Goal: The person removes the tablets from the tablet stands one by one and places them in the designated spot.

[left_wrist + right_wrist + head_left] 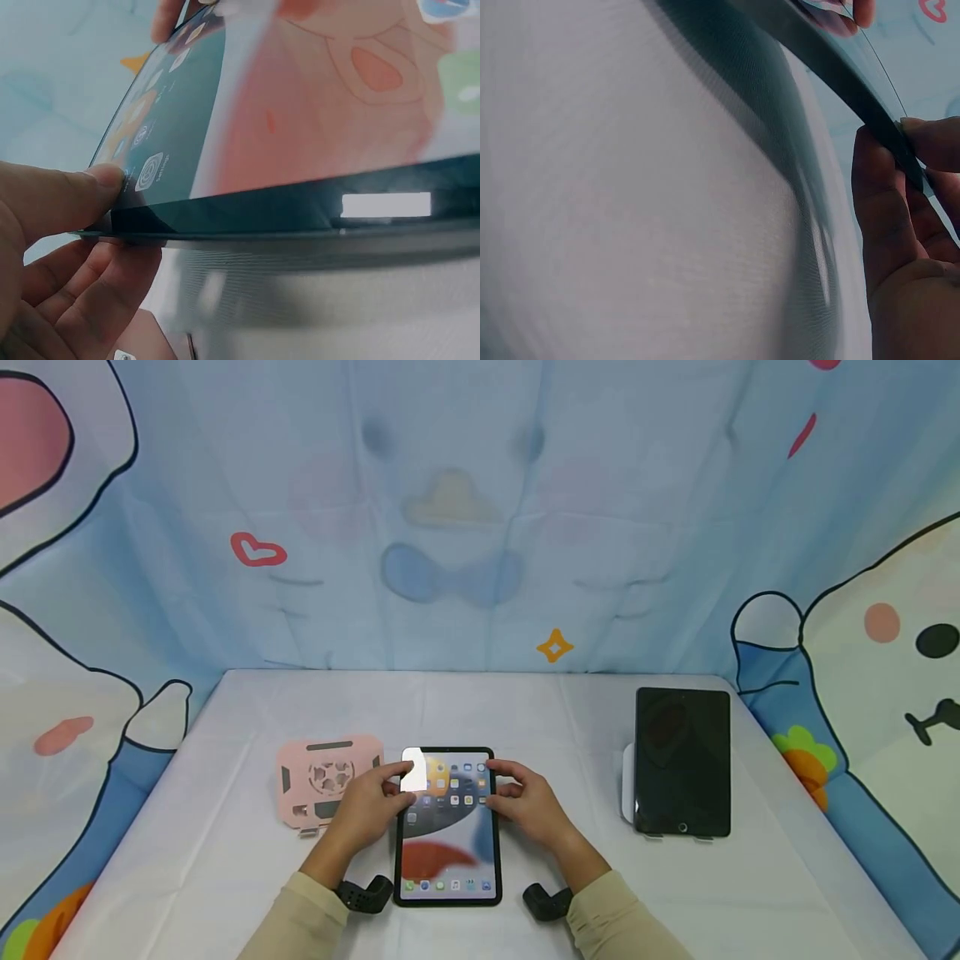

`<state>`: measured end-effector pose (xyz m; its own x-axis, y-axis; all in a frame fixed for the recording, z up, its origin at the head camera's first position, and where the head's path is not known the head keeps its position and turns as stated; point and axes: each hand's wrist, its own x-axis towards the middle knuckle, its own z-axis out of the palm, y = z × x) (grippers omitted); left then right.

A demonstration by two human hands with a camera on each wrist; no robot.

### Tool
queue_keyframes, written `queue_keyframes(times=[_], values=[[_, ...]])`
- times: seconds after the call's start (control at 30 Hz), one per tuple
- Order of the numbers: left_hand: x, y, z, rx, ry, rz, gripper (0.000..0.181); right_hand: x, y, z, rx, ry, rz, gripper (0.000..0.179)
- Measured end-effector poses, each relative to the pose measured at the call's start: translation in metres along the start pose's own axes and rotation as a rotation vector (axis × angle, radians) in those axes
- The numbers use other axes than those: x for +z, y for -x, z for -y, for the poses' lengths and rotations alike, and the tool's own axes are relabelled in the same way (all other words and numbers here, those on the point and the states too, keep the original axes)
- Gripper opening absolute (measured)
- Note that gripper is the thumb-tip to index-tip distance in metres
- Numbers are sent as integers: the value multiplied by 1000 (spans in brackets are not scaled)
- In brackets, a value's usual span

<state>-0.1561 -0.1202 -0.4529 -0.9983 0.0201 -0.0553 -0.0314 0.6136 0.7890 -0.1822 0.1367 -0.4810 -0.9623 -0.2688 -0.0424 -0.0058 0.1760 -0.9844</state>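
A tablet with a lit home screen [450,827] is in the middle of the head view, held by its two long sides near the top. My left hand [366,803] pinches the left edge, thumb on the screen side and fingers beneath, as the left wrist view shows. On the opposite edge my right hand [531,803] pinches in the same way. The right wrist view shows the tablet's edge [840,82] between thumb and fingers, lifted above the cloth. Just behind my left hand is a pink stand [300,758] with cut-out slots and small front hooks, partly covered by that hand.
At the right, a second tablet [682,760] with a dark screen leans on a white stand [627,783]. White cloth [487,706] covers the table. A patterned blue curtain [465,635] hangs behind it. Black wrist bands [366,893] sit on both wrists.
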Motion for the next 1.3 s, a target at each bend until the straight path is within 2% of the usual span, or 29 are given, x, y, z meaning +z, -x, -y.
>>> queue_keyframes(times=[0.6,0.93,1.3], values=[[9,-1,-3,34,-36,-20,45,-3,2,-2,9,27,-13,53],[16,-2,-6,22,-40,-9,43,-7,3,-4,6,52,-25,52],[23,-4,-7,-5,-35,6,44,-11,4,-6,42,53,-41,52]])
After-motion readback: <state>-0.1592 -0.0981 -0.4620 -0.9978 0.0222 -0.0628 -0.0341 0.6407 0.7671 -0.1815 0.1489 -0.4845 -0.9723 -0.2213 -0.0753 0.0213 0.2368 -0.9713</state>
